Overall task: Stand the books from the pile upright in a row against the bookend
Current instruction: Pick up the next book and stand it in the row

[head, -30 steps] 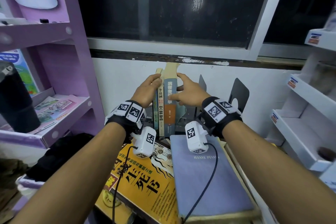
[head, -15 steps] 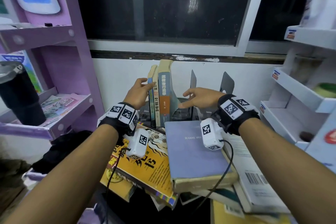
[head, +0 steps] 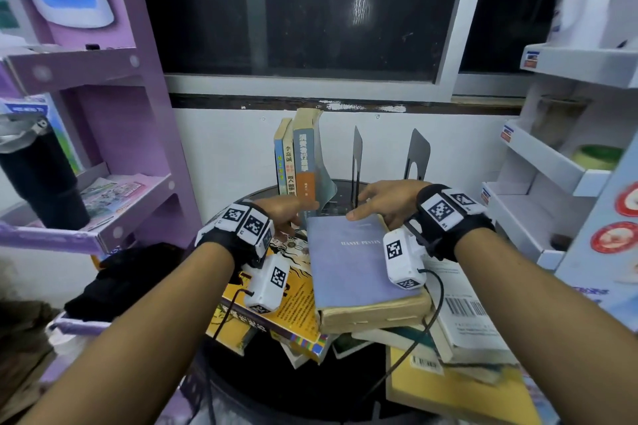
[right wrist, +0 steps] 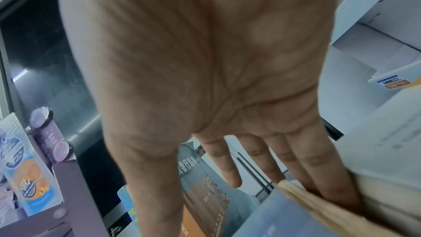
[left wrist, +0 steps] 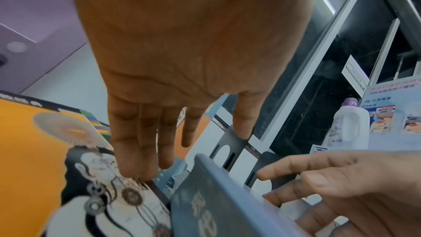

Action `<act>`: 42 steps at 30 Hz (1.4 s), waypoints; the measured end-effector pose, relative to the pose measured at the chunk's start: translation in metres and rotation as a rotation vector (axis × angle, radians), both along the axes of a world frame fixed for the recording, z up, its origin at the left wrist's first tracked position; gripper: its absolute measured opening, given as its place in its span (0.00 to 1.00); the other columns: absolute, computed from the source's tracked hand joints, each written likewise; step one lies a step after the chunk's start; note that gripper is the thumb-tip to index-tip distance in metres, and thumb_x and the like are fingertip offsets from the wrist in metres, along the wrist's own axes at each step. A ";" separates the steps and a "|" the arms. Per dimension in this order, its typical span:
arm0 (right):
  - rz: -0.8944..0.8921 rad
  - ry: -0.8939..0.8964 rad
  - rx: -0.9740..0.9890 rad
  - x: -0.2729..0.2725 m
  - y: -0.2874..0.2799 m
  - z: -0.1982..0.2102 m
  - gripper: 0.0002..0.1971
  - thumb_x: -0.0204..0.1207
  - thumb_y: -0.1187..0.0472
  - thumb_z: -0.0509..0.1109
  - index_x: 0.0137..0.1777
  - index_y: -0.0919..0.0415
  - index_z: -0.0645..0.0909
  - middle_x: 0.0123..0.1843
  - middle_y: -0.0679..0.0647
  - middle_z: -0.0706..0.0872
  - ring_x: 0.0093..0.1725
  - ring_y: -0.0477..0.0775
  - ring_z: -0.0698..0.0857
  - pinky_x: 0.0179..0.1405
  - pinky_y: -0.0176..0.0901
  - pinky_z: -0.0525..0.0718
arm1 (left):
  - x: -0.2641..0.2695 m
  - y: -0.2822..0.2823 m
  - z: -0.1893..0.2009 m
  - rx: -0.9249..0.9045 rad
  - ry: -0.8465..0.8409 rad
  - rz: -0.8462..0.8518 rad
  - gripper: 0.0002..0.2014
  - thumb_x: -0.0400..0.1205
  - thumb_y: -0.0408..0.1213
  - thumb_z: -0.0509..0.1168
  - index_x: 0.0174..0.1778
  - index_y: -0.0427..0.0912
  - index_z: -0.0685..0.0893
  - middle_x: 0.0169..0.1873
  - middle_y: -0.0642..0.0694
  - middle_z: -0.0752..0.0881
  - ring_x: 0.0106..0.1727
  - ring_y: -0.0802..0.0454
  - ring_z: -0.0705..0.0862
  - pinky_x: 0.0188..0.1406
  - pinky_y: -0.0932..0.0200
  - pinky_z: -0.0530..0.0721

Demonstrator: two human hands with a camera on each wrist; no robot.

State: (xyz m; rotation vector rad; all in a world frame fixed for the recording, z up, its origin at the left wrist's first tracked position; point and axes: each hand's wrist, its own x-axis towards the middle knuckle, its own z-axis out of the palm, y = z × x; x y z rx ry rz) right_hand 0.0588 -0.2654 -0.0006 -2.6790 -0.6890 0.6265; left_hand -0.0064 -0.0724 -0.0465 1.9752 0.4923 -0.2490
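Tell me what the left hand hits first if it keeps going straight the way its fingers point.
Probably the upright books: the left hand points forward over the yellow book towards their lower ends. Its fingertips look nearly at the yellow cover already, and depth is unclear.

A round black table [head: 338,390] carries a sprawling pile of books [head: 345,328], three upright books [head: 297,162] and dark metal bookends [head: 416,157].

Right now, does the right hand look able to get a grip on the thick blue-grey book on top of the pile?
Probably yes. The right hand is already at the far edge of the blue-grey book, thumb on the cover and fingers beside its page edge. Nothing lies on top of it.
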 end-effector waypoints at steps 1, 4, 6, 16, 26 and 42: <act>0.003 -0.003 -0.014 -0.002 0.000 0.000 0.35 0.77 0.42 0.70 0.77 0.63 0.69 0.72 0.56 0.77 0.56 0.56 0.82 0.64 0.48 0.80 | 0.000 -0.002 -0.001 0.010 0.037 -0.042 0.16 0.84 0.52 0.62 0.58 0.42 0.77 0.47 0.41 0.81 0.31 0.52 0.74 0.31 0.59 0.78; 0.010 -0.015 -0.039 -0.003 0.000 -0.001 0.34 0.77 0.44 0.70 0.75 0.67 0.71 0.68 0.59 0.79 0.42 0.52 0.78 0.45 0.42 0.77 | -0.003 -0.012 0.000 0.081 0.109 -0.134 0.16 0.85 0.50 0.60 0.48 0.40 0.80 0.38 0.45 0.79 0.29 0.53 0.73 0.30 0.62 0.74; 0.006 -0.008 -0.032 -0.002 -0.002 -0.003 0.34 0.76 0.46 0.73 0.77 0.65 0.69 0.65 0.55 0.78 0.35 0.47 0.76 0.38 0.37 0.75 | -0.003 -0.017 0.001 0.164 0.133 -0.183 0.17 0.85 0.50 0.59 0.50 0.38 0.80 0.39 0.46 0.78 0.34 0.54 0.79 0.31 0.63 0.75; 0.017 -0.009 -0.079 -0.003 -0.004 -0.004 0.33 0.67 0.59 0.82 0.72 0.61 0.77 0.61 0.54 0.83 0.31 0.46 0.79 0.32 0.38 0.80 | -0.003 -0.026 -0.003 0.225 0.060 -0.234 0.17 0.85 0.47 0.61 0.58 0.35 0.76 0.55 0.33 0.84 0.47 0.41 0.84 0.54 0.47 0.84; -0.061 0.010 -0.007 -0.008 -0.002 -0.003 0.30 0.65 0.62 0.83 0.68 0.66 0.80 0.38 0.46 0.80 0.31 0.47 0.76 0.37 0.41 0.78 | 0.002 -0.031 -0.009 0.236 0.047 -0.142 0.25 0.86 0.46 0.60 0.70 0.29 0.72 0.68 0.32 0.77 0.67 0.35 0.79 0.71 0.42 0.76; -0.147 -0.089 0.151 -0.012 0.001 0.009 0.32 0.59 0.66 0.86 0.65 0.60 0.81 0.52 0.55 0.85 0.30 0.51 0.79 0.29 0.37 0.79 | -0.011 -0.007 0.005 -0.165 -0.031 0.034 0.24 0.75 0.40 0.75 0.63 0.30 0.81 0.49 0.37 0.87 0.46 0.43 0.87 0.36 0.53 0.89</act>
